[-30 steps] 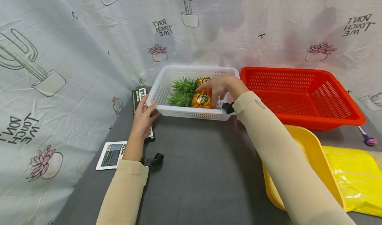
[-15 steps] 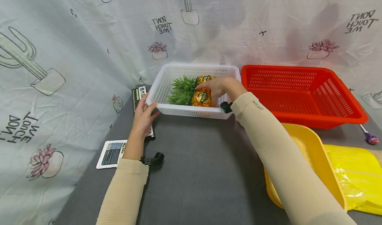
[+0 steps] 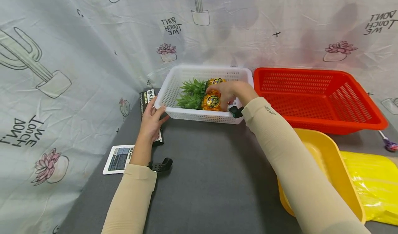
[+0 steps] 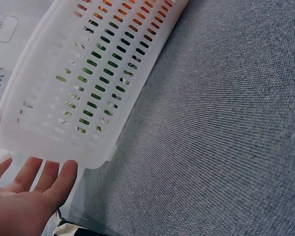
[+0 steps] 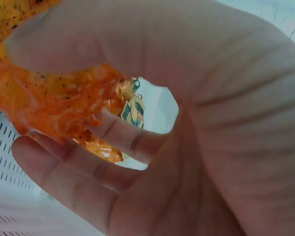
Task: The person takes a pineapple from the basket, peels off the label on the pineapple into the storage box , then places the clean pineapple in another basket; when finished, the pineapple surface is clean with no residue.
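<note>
A white slotted basket (image 3: 199,116) stands at the back of the grey table and holds two orange pineapples with green crowns (image 3: 190,95). My right hand (image 3: 228,90) reaches into it, and its fingers curl round the near pineapple (image 3: 212,102). The right wrist view shows that grip from close up: the hand (image 5: 196,147) wraps the wrinkled orange skin (image 5: 54,108). The far pineapple (image 3: 215,81) lies just behind. My left hand (image 3: 151,118) rests with straight fingers against the basket's near left corner. In the left wrist view those fingers (image 4: 24,196) lie under the basket's rim (image 4: 88,83).
An empty red basket (image 3: 314,99) stands right of the white one. A yellow tub (image 3: 329,165) and a yellow plastic bag (image 3: 373,182) sit at the near right. A black packet (image 3: 146,99) and a white card (image 3: 117,159) lie left. A printed cloth hangs behind.
Very little: my right hand has settled slightly lower on the near pineapple. My left hand stays at the basket's corner.
</note>
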Available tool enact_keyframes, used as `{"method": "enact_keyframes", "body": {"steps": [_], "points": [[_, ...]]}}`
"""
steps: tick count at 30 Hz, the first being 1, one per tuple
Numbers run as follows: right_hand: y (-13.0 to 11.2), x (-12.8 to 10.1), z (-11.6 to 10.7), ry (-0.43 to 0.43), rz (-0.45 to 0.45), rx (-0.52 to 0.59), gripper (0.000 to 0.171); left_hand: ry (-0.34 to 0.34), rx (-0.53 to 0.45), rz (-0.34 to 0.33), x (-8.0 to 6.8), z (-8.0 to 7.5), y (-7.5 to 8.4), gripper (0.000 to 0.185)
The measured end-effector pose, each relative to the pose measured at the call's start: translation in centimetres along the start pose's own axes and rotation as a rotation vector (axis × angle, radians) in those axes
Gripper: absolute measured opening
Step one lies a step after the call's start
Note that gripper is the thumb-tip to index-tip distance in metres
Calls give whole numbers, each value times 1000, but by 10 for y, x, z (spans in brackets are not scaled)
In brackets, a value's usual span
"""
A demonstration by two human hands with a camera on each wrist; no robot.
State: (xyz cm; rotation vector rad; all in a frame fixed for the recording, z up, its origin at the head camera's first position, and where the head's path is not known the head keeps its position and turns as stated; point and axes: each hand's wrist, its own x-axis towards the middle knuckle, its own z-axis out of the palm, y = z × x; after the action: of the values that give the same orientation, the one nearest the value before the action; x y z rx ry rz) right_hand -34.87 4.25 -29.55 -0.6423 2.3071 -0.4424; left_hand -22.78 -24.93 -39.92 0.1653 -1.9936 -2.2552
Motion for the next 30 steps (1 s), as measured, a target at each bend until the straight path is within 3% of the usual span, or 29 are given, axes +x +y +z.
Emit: {"method": "enact_keyframes", "body": {"steps": [30], "points": [[21,-33,-44,-132,-112,217,96,2,-30,13,2,-2,-2,63]]}}
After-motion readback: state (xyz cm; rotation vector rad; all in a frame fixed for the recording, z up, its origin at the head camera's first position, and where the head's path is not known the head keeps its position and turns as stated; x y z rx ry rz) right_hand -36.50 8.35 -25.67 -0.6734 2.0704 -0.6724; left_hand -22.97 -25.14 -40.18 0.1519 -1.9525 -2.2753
